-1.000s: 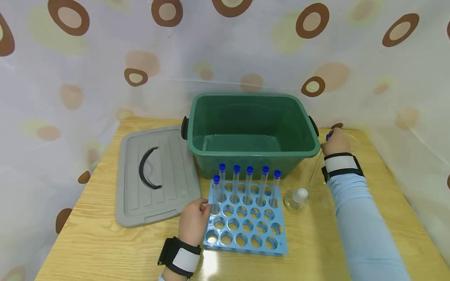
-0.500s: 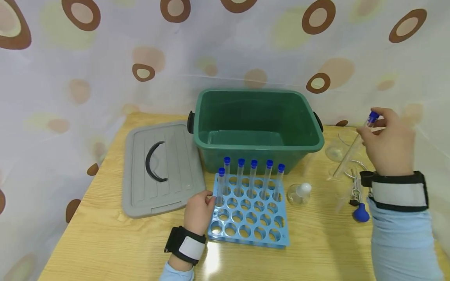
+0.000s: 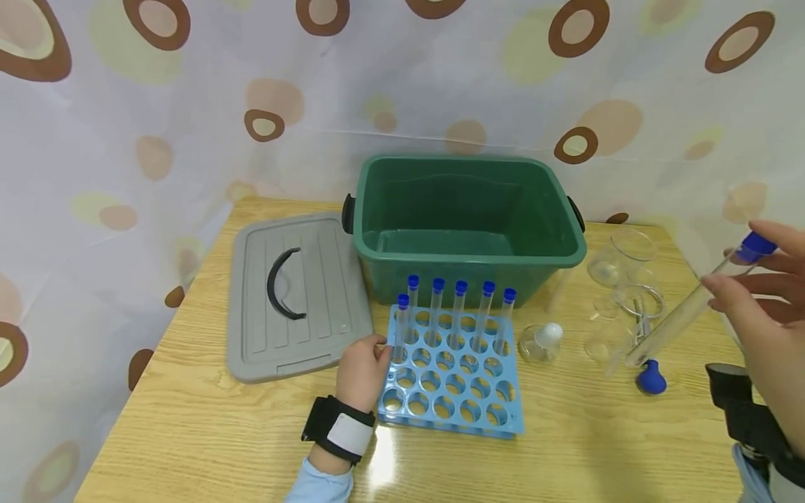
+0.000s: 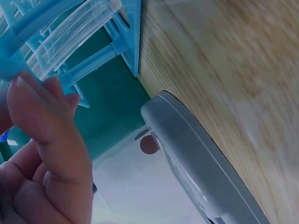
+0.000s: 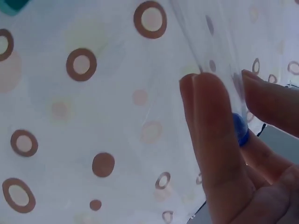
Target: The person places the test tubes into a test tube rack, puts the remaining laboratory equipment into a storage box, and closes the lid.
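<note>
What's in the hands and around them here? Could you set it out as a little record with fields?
Left hand: grips the left edge of the blue rack
Right hand: holds a capped tube, tilted
In the rack: six tubes, blue caps
Behind the rack: green bin, uncovered
Left of the bin: grey lid, flat
Right of the rack: white-topped bottle, blue bulb

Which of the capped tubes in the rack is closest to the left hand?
The front-left tube, just beside the left hand; it stands alone, one row in front of the other five tubes.
</note>
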`<state>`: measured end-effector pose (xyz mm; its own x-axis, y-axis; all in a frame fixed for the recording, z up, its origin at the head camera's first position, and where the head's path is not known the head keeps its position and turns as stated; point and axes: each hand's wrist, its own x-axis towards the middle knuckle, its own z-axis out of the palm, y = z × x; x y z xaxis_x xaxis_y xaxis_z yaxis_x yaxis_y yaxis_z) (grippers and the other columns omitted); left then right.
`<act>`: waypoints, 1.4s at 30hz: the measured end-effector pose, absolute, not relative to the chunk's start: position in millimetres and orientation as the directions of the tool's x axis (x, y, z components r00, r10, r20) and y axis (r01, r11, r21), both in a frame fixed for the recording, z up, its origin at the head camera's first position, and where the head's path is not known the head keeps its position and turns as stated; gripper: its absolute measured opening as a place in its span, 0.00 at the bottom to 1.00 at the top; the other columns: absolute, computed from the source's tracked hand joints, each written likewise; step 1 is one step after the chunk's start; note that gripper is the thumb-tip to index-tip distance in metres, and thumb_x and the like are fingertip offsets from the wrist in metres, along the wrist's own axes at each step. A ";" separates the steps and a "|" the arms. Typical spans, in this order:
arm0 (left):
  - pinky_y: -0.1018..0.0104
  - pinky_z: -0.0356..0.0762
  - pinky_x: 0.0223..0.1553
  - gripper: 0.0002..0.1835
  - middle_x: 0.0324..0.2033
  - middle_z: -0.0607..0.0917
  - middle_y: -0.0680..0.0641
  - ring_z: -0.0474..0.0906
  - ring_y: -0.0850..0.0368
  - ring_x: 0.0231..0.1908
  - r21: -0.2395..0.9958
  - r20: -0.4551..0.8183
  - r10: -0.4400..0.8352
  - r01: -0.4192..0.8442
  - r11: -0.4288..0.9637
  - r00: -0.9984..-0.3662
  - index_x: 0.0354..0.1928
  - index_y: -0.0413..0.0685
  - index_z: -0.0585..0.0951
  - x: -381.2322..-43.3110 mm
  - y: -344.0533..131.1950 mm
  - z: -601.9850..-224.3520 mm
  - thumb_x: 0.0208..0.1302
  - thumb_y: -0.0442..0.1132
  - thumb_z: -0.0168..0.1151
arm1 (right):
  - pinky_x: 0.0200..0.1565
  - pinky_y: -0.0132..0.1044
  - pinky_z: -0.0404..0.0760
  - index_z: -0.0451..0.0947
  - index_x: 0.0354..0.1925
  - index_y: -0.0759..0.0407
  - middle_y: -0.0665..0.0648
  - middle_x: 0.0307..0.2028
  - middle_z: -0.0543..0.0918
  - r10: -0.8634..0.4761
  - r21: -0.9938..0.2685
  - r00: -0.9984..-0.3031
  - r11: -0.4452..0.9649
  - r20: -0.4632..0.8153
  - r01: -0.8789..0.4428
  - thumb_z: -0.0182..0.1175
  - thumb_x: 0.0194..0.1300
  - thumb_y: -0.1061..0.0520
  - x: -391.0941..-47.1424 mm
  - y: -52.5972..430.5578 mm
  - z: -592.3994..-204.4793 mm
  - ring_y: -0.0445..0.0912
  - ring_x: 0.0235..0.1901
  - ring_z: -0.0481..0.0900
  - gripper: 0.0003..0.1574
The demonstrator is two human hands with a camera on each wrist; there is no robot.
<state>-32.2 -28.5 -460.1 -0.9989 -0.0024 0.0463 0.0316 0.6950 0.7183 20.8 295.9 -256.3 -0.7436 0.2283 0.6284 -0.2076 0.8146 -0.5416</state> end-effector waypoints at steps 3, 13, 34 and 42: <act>0.71 0.66 0.18 0.08 0.18 0.79 0.49 0.68 0.63 0.16 0.715 0.051 -0.007 0.032 0.698 -0.999 0.37 0.37 0.84 -32.4 -29.0 -459.7 0.59 0.34 0.62 | 0.37 0.09 0.68 0.72 0.60 0.56 0.26 0.41 0.72 0.179 -0.548 -0.770 0.798 0.612 -0.250 0.61 0.52 0.76 24.8 270.0 -257.7 0.17 0.34 0.72 0.37; 0.72 0.64 0.17 0.08 0.17 0.79 0.49 0.66 0.64 0.15 0.714 0.039 -0.011 0.020 0.700 -0.999 0.38 0.37 0.84 -32.7 -28.0 -459.9 0.60 0.35 0.62 | 0.38 0.13 0.72 0.76 0.54 0.67 0.41 0.41 0.81 0.041 -0.544 -0.736 0.702 0.675 -0.460 0.67 0.46 0.74 15.3 195.8 -296.1 0.21 0.37 0.75 0.33; 0.72 0.64 0.18 0.08 0.17 0.77 0.50 0.66 0.63 0.16 0.717 0.029 -0.010 0.014 0.697 -1.000 0.38 0.37 0.84 -33.4 -28.5 -459.0 0.60 0.36 0.61 | 0.32 0.40 0.83 0.73 0.51 0.70 0.65 0.37 0.82 -0.039 -0.603 -0.819 0.657 0.572 -0.452 0.65 0.49 0.75 -16.7 139.5 -380.3 0.52 0.34 0.82 0.28; 0.72 0.64 0.18 0.08 0.17 0.78 0.50 0.66 0.63 0.16 0.716 0.025 -0.012 0.010 0.698 -1.000 0.38 0.38 0.84 -32.8 -27.7 -459.2 0.60 0.36 0.61 | 0.35 0.39 0.82 0.72 0.53 0.68 0.63 0.36 0.81 -0.081 -0.597 -0.833 0.660 0.547 -0.457 0.64 0.53 0.72 -23.9 134.0 -395.2 0.52 0.35 0.82 0.28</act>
<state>-32.8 -27.7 -459.2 -0.9996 -0.0121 0.0252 0.0096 0.6978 0.7162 -23.9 134.0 -395.2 -0.8331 -0.0812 0.5472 -0.4565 0.6595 -0.5972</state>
